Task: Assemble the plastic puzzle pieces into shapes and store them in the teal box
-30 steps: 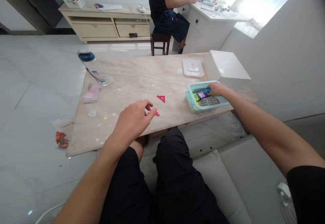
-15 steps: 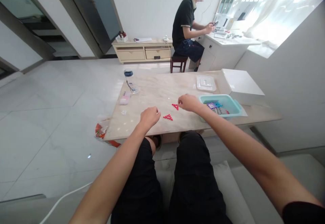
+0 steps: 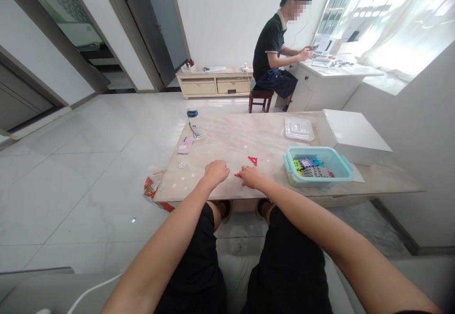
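Observation:
My right hand (image 3: pixel 251 176) reaches down to a red toothed triangular piece (image 3: pixel 238 175) on the table, its fingers closed at the edge and covering most of it. A second red toothed triangular piece (image 3: pixel 252 161) lies just beyond that hand, untouched. To the left, my left hand (image 3: pixel 216 172) hovers over the tabletop with curled fingers; whatever may be in them is hidden. On the right stands a turquoise bin (image 3: pixel 289 177) holding several green, purple, blue and grey plastic pieces.
A clear plastic lid (image 3: pixel 299 129) and a white box (image 3: pixel 357 129) sit behind the bin. Far left on the table (image 3: pixel 227 131) are a bottle (image 3: pixel 194 124), a pink phone-like object (image 3: pixel 185 145) and a small white piece (image 3: pixel 182 165). Another person (image 3: pixel 272 48) sits at a desk beyond.
My right hand has moved from beside the farther red piece to the nearer one, now covering most of it. My left hand stays curled nearby. The camera view has shifted.

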A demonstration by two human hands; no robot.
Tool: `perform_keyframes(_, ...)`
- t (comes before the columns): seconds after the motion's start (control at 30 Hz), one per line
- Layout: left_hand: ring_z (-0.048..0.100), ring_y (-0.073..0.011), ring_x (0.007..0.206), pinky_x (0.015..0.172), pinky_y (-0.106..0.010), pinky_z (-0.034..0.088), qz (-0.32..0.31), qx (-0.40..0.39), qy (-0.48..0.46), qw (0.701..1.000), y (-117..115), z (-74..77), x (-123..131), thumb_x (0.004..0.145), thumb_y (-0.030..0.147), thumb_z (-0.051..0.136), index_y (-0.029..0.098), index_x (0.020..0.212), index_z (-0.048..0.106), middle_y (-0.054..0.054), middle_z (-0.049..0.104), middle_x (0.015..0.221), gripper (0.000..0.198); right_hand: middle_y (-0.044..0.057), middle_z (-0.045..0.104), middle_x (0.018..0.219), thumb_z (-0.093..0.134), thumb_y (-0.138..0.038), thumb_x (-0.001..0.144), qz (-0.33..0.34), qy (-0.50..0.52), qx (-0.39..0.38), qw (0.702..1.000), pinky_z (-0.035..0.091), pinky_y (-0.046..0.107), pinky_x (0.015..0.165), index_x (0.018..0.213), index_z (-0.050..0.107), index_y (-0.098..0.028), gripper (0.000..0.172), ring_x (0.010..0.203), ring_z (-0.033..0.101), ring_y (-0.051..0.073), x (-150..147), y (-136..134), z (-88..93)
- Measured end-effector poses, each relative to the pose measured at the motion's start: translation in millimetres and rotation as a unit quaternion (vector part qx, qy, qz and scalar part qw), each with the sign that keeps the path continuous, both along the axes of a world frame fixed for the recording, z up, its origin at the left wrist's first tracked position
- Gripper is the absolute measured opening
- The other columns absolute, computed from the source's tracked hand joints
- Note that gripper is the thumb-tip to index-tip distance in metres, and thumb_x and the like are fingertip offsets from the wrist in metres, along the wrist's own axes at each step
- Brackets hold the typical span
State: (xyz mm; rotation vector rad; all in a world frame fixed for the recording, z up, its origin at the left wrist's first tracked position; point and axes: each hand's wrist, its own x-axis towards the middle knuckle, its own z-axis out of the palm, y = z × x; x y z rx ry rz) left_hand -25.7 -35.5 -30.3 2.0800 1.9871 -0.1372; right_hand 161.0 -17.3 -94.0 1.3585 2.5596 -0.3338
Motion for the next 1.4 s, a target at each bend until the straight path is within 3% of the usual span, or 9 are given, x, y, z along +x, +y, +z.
perform_keyframes(0.1,0.075,-0.0362,0.120,0.098,-0.043,0.057,-0.007,-0.006,-0.002,1.000,4,-5.7,10,0.100,0.032,0.053,0.016,0.119,0.082,-0.023,0.080,0.124,0.038,0.021,0.072,0.132,0.072,-0.023,0.101,0.017,0.003,0.005,1.000,0.056,0.041,0.105,0.125,0.079,-0.016,0.026,0.125,0.072,0.035,-5,-4,-6.0)
perform_keyframes(0.27,0.075,-0.0340,0.122,0.099,-0.040,0.057,-0.011,-0.017,-0.006,1.000,5,-14.5,9,0.099,0.031,0.055,0.018,0.117,0.082,-0.021,0.081,0.123,0.036,0.020,0.074,0.127,0.056,-0.016,0.106,0.012,0.014,0.010,1.000,0.056,0.040,0.100,0.125,0.077,-0.015,0.028,0.121,0.073,0.033,-6,-8,-12.1)
perform_keyframes(0.7,0.074,-0.0327,0.122,0.096,-0.035,0.057,-0.030,-0.054,-0.076,0.995,9,-33.1,-11,0.091,0.035,0.075,0.019,0.126,0.078,-0.018,0.079,0.131,0.039,0.015,0.068,0.138,0.072,-0.016,0.089,-0.022,0.156,0.011,0.988,0.053,0.034,0.102,0.139,0.061,-0.015,0.051,0.121,0.069,0.026,1,1,-5.6)
perform_keyframes(0.87,0.078,-0.0261,0.107,0.085,-0.028,0.054,-0.045,-0.062,-0.126,0.989,12,-28.5,-7,0.097,0.035,0.069,0.018,0.111,0.083,-0.013,0.084,0.112,0.026,0.012,0.070,0.126,0.070,-0.006,0.082,0.013,0.318,-0.016,0.948,0.054,0.035,0.097,0.126,0.066,-0.017,0.046,0.106,0.072,0.024,-1,-1,-3.1)
perform_keyframes(1.0,0.079,-0.0230,0.090,0.076,-0.027,0.053,-0.041,-0.067,-0.146,0.986,13,-21.9,-10,0.096,0.029,0.069,0.016,0.099,0.086,-0.010,0.084,0.092,0.021,0.011,0.070,0.126,0.070,-0.009,0.085,0.035,0.351,-0.017,0.936,0.055,0.035,0.098,0.129,0.067,-0.017,0.044,0.105,0.072,0.022,0,2,-5.7)
perform_keyframes(1.07,0.079,-0.0232,0.091,0.075,-0.027,0.053,-0.019,-0.057,-0.144,0.988,12,-19.7,-14,0.094,0.031,0.072,0.018,0.102,0.086,-0.010,0.085,0.094,0.021,0.012,0.068,0.135,0.075,-0.019,0.090,0.008,0.308,-0.003,0.951,0.053,0.035,0.104,0.138,0.063,-0.017,0.049,0.114,0.070,0.023,5,11,-8.1)
perform_keyframes(1.2,0.078,-0.0271,0.106,0.082,-0.029,0.055,0.019,-0.018,-0.123,0.992,8,-17.7,-19,0.091,0.032,0.076,0.021,0.109,0.085,-0.011,0.085,0.111,0.023,0.020,0.052,0.160,0.067,-0.036,0.103,-0.161,0.123,0.043,0.978,0.044,0.042,0.118,0.153,0.056,-0.016,0.055,0.145,0.053,0.032,17,34,-17.4)
perform_keyframes(1.3,0.078,-0.0294,0.109,0.085,-0.032,0.056,0.022,-0.004,-0.116,0.993,4,-19.0,-21,0.091,0.028,0.075,0.022,0.108,0.085,-0.011,0.084,0.113,0.021,0.030,0.051,0.154,0.049,-0.034,0.111,-0.248,0.065,0.042,0.966,0.046,0.053,0.113,0.148,0.060,-0.007,0.047,0.142,0.052,0.042,22,48,-28.4)
perform_keyframes(1.4,0.078,-0.0310,0.109,0.087,-0.035,0.057,0.023,0.004,-0.120,0.993,4,-22.4,-26,0.090,0.027,0.074,0.023,0.107,0.084,-0.012,0.084,0.112,0.020,0.029,0.058,0.145,0.047,-0.029,0.112,-0.258,0.037,0.027,0.965,0.048,0.052,0.108,0.140,0.067,-0.007,0.041,0.138,0.055,0.042,22,55,-36.0)
